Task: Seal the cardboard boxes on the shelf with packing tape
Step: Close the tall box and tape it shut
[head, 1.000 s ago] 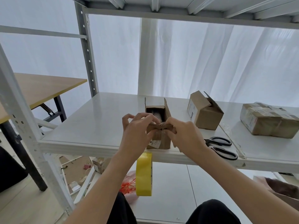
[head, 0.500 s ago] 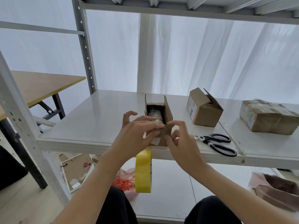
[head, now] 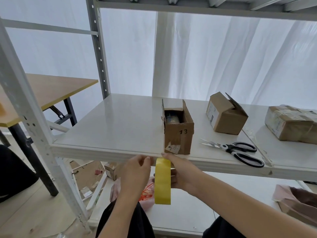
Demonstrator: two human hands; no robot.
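A yellow packing tape roll (head: 163, 182) hangs edge-on just below the front edge of the white shelf (head: 120, 127). My right hand (head: 183, 174) holds the roll from the right, its forefinger lying over the top. My left hand (head: 135, 170) is beside the roll's upper left with fingers curled; contact with the tape is unclear. Right above, the narrow cardboard box marked 13 (head: 178, 136) stands at the shelf edge, side flaps up, a jar-like item inside. A second open box (head: 226, 117) and a taped box (head: 291, 124) sit to the right.
Black-handled scissors (head: 236, 150) lie on the shelf right of the marked box. A shelf upright (head: 34, 131) stands at the left, a wooden table (head: 51, 90) behind it. The lower shelf holds a pink bag with orange ties (head: 145, 194); a brown bag (head: 298, 201) is lower right.
Both hands have left the marked box's flaps and dropped below the shelf edge to the tape roll. The box's near flap has sprung open again.
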